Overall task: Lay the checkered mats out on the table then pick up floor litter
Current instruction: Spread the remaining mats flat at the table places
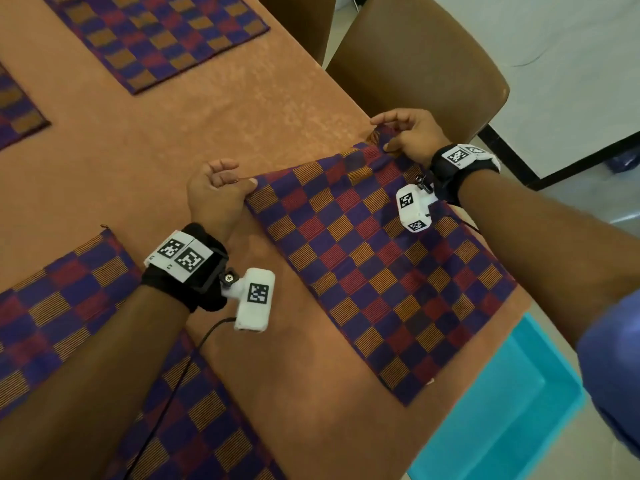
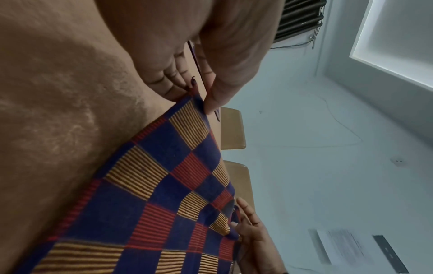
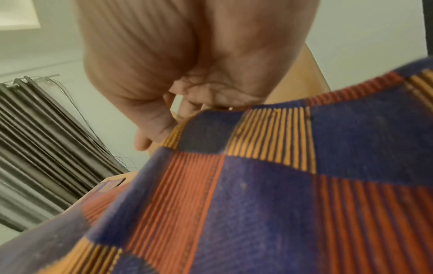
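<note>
A checkered mat [image 1: 374, 275] in purple, red and orange lies at the right end of the orange table [image 1: 214, 126]. My left hand [image 1: 221, 192] pinches its far left corner between thumb and finger; the left wrist view shows that pinch on the mat [image 2: 150, 194] by the left hand [image 2: 201, 89]. My right hand [image 1: 405, 136] pinches the far right corner, lifted slightly at the table edge. In the right wrist view the mat [image 3: 269, 185] fills the frame below the right hand [image 3: 187, 103]. No floor litter is visible.
Three more checkered mats lie on the table: far centre [image 1: 156, 39], left edge [image 1: 17, 112], near left [image 1: 86, 341]. A brown chair [image 1: 422, 64] stands beyond the right hand. A turquoise bin [image 1: 502, 410] sits on the floor by the table's right corner.
</note>
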